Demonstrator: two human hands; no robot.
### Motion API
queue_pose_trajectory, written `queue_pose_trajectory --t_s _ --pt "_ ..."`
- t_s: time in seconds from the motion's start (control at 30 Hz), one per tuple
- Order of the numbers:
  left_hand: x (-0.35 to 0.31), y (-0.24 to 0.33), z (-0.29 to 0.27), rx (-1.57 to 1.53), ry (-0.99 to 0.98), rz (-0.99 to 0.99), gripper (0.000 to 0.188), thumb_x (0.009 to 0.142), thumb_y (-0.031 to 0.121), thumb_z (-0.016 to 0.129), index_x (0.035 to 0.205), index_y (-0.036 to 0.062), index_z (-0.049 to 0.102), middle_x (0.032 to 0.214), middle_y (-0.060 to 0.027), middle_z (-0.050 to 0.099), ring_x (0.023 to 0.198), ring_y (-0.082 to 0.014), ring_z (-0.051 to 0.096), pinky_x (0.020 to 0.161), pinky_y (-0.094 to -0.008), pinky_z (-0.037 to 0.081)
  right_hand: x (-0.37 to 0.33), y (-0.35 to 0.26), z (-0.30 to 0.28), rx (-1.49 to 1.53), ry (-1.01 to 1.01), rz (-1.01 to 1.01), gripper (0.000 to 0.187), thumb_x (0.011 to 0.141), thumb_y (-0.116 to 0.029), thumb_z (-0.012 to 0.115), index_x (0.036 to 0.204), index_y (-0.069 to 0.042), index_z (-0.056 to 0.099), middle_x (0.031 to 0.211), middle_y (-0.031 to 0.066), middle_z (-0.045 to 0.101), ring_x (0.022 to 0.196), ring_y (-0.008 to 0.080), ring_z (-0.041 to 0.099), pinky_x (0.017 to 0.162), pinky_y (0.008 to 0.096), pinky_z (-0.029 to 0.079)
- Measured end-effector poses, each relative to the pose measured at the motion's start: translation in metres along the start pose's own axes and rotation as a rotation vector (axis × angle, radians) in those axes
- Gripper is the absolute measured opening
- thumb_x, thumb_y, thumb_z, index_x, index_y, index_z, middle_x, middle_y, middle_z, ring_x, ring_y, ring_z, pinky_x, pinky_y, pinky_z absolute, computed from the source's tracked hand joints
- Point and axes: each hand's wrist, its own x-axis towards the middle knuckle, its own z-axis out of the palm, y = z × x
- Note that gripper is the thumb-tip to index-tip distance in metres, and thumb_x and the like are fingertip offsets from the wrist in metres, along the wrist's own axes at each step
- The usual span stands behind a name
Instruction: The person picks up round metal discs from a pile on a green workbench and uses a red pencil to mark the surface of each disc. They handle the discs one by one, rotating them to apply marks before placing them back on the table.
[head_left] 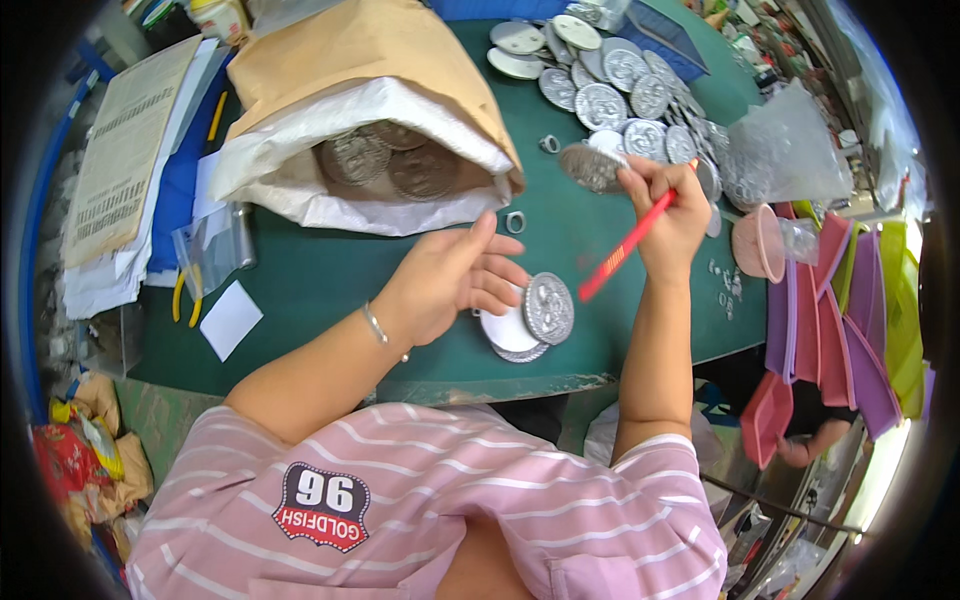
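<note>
A disc (592, 166) and a red stick (628, 247) are gripped by the right hand (668, 215). A small stack (530, 318) near the desk's (330, 270) front edge is touched by the open left hand (450, 280).

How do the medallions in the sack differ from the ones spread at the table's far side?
The medallions in the sack look dull brownish; the spread medallions look bright silver. The sack ones sit piled inside the white-lined paper sack; the spread ones lie overlapping on the green table. Both are round embossed discs.
</note>
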Motion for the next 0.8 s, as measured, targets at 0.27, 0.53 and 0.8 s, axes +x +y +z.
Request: queue_pose_trajectory --t_s 0.27,0.53,0.8 --pt "0.005 -0.003 -0.007 -0.206 -0.111 0.14 0.033 0.091 0.021 0.051 0.115 -0.0014 0.052 0.107 -0.0099 0.06 0.098 -0.0184 0.059 0.086 -0.0305 0.048 -0.027 -0.035 0.032 0.563 -0.526 -0.222 0.025 0.076 -0.006 0.067 0.071 -0.006 0.042 0.088 0.0239 0.065 0.094 0.0338 0.061 0.089 0.048 0.042" --pt "0.011 0.0 -0.007 -0.129 0.269 0.514 0.037 0.083 0.002 0.06 0.114 -0.0075 0.043 0.106 -0.0146 0.057 0.093 -0.0197 0.06 0.079 -0.031 0.051 -0.053 -0.025 0.035 0.35 0.008 0.002 0.024 0.089 -0.014 0.046 0.1 0.006 0.052 0.07 0.0114 0.058 0.058 0.0135 0.05 0.055 0.0264 0.041" --pt "0.009 0.002 -0.005 -0.054 0.325 0.544 0.039 0.082 0.003 0.06 0.114 -0.0066 0.04 0.107 -0.015 0.056 0.096 -0.0197 0.058 0.085 -0.0324 0.049 -0.06 -0.031 0.052 0.231 -0.103 -0.205 0.012 0.073 0.006 0.057 0.07 -0.001 0.048 0.059 0.0095 0.054 0.049 0.0198 0.049 0.052 0.0301 0.039"
